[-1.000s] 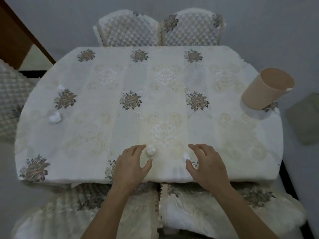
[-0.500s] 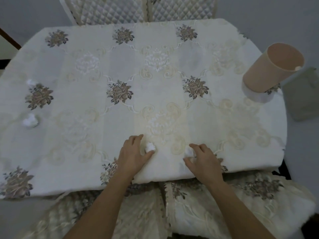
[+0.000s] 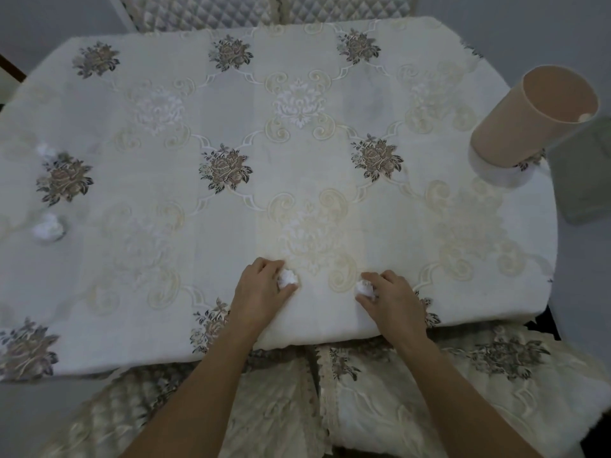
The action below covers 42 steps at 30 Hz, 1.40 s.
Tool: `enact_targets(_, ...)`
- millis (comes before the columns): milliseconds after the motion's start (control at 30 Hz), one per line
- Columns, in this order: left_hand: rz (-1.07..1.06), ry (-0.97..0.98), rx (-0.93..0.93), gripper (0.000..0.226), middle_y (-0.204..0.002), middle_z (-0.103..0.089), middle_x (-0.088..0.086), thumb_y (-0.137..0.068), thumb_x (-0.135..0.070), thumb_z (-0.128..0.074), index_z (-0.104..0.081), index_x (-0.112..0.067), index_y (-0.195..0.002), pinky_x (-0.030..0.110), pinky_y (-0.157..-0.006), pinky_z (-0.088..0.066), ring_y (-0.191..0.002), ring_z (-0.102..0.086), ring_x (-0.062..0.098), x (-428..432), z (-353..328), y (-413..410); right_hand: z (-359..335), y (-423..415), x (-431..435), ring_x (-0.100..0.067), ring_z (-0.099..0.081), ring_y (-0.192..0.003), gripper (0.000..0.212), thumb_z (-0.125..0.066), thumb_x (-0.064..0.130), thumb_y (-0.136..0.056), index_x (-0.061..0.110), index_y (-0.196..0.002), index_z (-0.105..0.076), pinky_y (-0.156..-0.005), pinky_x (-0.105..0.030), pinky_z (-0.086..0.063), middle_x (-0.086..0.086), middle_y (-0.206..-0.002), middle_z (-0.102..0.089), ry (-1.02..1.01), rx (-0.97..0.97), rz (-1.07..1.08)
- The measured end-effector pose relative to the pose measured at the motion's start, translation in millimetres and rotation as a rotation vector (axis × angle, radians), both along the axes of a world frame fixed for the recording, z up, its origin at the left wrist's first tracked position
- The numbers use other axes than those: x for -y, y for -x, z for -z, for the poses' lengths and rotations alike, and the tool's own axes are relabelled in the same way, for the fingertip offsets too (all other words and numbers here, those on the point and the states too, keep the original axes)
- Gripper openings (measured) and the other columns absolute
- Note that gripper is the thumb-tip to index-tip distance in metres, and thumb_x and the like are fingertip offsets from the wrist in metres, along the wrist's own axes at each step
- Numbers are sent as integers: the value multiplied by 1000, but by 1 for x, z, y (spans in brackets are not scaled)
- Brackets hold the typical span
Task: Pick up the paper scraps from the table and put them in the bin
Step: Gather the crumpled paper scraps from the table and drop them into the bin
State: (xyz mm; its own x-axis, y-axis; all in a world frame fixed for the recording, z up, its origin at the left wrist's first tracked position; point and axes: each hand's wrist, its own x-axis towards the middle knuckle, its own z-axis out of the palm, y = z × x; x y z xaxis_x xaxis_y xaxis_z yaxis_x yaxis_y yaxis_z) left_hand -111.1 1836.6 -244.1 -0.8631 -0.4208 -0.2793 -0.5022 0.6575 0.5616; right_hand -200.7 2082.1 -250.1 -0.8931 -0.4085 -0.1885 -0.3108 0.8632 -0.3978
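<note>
- The left hand (image 3: 261,292) lies near the front edge of the counter (image 3: 165,180), its fingers (image 3: 264,264) and thumb curled round a crumpled white paper scrap (image 3: 287,278) that sits on the cloth.
- The right hand (image 3: 393,299), just beside it, pinches a second scrap (image 3: 363,287) between curled fingers (image 3: 375,276) and thumb. That scrap too is down on the cloth.
- A third scrap (image 3: 48,226) lies loose far over at the counter's left edge, with a smaller fourth scrap (image 3: 44,149) beyond it next to a flower motif. Both are well apart from the hands.
- The tan bin (image 3: 515,127) stands at the far right corner of the counter, mouth open, with a bit of white paper (image 3: 583,118) showing just inside its rim.
- A pale floral tablecloth (image 3: 297,104) covers the counter, and quilted chairs (image 3: 198,11) stand at the far side.
</note>
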Motion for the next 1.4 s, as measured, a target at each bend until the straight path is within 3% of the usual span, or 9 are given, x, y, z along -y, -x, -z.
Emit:
enact_targets(300,91,3,-92,35,-104,-60,-2,-81,-29,-77,-70,-18,-113,33,-79,-47,-95,-54,19,-3,8,-6,0,-3,0,-25,-60,-84,22,-80,24,-82,20,-103,-75,-63,-35,-49,0,-92,-63,55,5,29)
enact_targets(533,157,61,-117,26,-107,-60,6,-89,-21,-68,-63,-12,-114,31,-76,-41,-96,-54,24,-12,8,-9,-19,0,4,-23,-66,-85,21,-66,32,-94,21,-113,-65,-69,-38,-53,0,-95,-71,111,73,75)
enact_targets(667,78,-37,-152,36,-108,-58,3,-89,-21,-69,-63,-12,-123,31,-81,-51,-95,-57,19,-18,-12,-8,-47,1,4,-12,-65,-79,28,-66,34,-94,27,-121,-65,-72,-34,-55,14,-95,-62,250,121,122)
enact_targets(833,23,-193,-272,37,-103,-62,-6,-90,-22,-69,-64,-23,-127,9,-77,-47,-89,-60,3,-37,-68,-3,-85,2,-6,0,-63,-74,26,-64,37,-95,28,-120,-67,-68,-23,-52,7,-94,-67,390,49,134)
enact_targets(967,13,-305,-317,38,-93,-66,-14,-87,-23,-73,-61,-31,-122,14,-70,-49,-78,-62,3,-61,-112,0,-116,-2,-24,3,-62,-71,20,-65,34,-95,25,-112,-69,-64,-18,-48,12,-84,-64,451,-32,156)
enact_targets(1200,64,-278,-398,13,-81,-65,-12,-89,-25,-70,-67,-25,-101,13,-60,-44,-72,-59,8,-102,-155,0,-154,-17,-62,-3,-65,-73,18,-65,34,-95,24,-109,-70,-67,-31,-55,12,-85,-67,515,-111,197)
enact_targets(1400,236,-336,-506,12,-90,-67,-8,-93,-30,-65,-64,-32,-104,23,-60,-49,-74,-61,14,-137,-177,3,-182,-38,-95,-7,-66,-74,14,-64,32,-95,25,-106,-69,-64,-37,-57,12,-84,-69,533,-241,307)
